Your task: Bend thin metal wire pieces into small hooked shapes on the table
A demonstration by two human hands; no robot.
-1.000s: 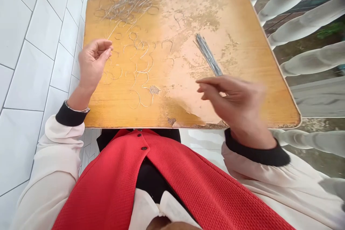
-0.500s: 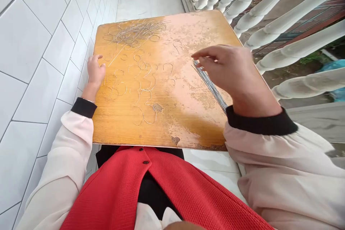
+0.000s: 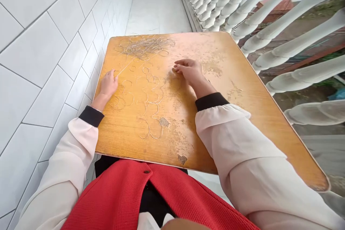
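My left hand rests on the left side of the wooden board, thumb and forefinger slightly apart. One end of a straight thin wire lies at its fingertips; whether they touch cannot be told. Over the middle of the board, my right hand has thumb and fingers pinched together. What the pinch holds, if anything, is too small to make out. Between the hands lie several curved wire pieces, some overlapping. My right arm mostly hides the bundle of straight grey wires.
A tangled heap of thin wires sits at the board's far left. White wall tiles stand close along the left. A white baluster railing runs along the right. Bare, worn patches mark the board.
My right hand has moved left from the straight wire bundle to the middle of the board. The left hand has come in from the edge to the straight wire's end. The camera view has shifted.
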